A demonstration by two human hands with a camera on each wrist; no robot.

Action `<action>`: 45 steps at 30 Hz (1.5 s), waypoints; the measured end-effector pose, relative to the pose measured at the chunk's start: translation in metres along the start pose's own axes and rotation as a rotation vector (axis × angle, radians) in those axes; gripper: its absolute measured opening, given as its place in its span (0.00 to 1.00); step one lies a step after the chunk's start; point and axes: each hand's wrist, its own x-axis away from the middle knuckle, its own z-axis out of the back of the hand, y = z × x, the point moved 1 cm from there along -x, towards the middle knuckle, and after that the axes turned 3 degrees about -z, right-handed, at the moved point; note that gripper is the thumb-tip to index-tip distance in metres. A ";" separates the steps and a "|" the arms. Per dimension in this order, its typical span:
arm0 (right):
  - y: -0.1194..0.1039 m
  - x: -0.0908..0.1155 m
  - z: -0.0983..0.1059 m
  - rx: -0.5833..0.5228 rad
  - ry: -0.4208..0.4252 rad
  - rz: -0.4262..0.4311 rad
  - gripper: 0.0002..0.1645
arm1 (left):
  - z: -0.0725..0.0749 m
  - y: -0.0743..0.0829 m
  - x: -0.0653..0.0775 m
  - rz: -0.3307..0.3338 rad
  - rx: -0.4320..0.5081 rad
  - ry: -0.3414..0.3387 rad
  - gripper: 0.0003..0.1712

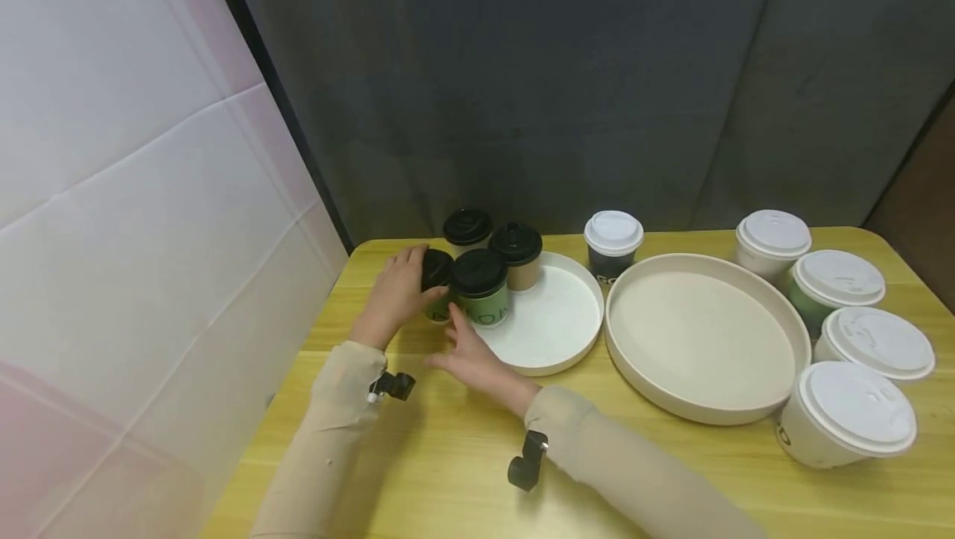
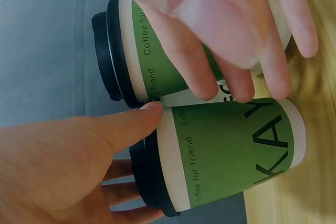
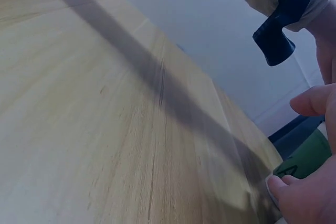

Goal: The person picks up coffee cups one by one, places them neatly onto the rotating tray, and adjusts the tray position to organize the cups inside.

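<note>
While the left hand (image 1: 398, 294) grips the left green cup (image 2: 223, 156), thumb at its front near the lid (image 2: 151, 177) and fingers behind, the work looks partly done. The brown cup (image 1: 525, 275) and right green cup (image 1: 487, 309) seem to be in the white tray (image 1: 555, 319); the rear cup (image 1: 467, 228) has its base hidden. The left green cup stands just beside the right one, apparently on the counter (image 1: 448, 473), so settling it probably remains. The dark cup (image 1: 610, 264) and four white-lidded cups (image 1: 854, 415) stand outside the beige tray (image 1: 709, 336), perhaps also left to do. The held cup lies beyond and left of the right hand (image 1: 481, 361), which grips nothing, fingers extended; whether they touch a cup, I cannot tell.
</note>
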 end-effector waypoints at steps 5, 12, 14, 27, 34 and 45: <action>-0.002 0.000 0.000 -0.017 0.000 0.013 0.59 | 0.002 0.001 0.001 -0.008 -0.001 0.016 0.48; -0.004 0.001 0.000 -0.014 0.021 0.020 0.59 | 0.003 0.001 0.001 -0.012 -0.008 0.025 0.47; -0.004 0.001 0.001 -0.012 0.024 0.018 0.59 | 0.003 0.001 0.002 -0.013 -0.015 0.031 0.47; -0.004 0.002 0.001 -0.053 0.009 0.042 0.59 | 0.007 0.005 0.009 0.013 -0.021 0.072 0.47; -0.006 0.005 0.002 -0.052 -0.002 0.047 0.59 | 0.012 0.007 0.017 0.040 -0.001 0.073 0.49; -0.007 0.010 0.003 0.015 -0.012 0.110 0.57 | 0.023 0.017 0.035 0.064 -0.019 0.084 0.51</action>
